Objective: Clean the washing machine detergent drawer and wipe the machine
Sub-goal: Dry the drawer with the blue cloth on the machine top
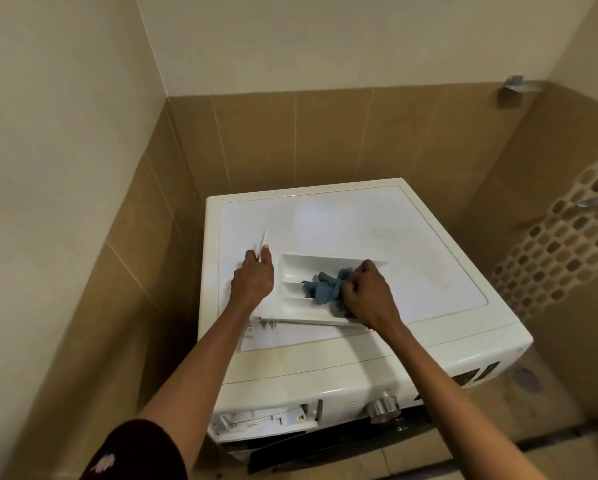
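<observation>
Tan tiles point(325, 133) surround the washing machine point(359, 220); mid-frame its drawer point(311, 268) lies on top, left hand point(252, 278) grasping one end, right hand point(368, 292) clutching a cloth point(321, 289) inside.

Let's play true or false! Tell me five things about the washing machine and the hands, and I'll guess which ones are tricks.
1. The detergent drawer lies on top of the washing machine. True.
2. The right hand holds a red sponge. False: it grips a blue cloth inside the drawer.
3. The left hand grips the drawer's left end. True.
4. The slot on the machine's front has the drawer pushed in. False: the slot stands open, and the drawer is out.
5. The silver knob sits on the machine's top. False: it is on the front panel, right of the slot.
</observation>
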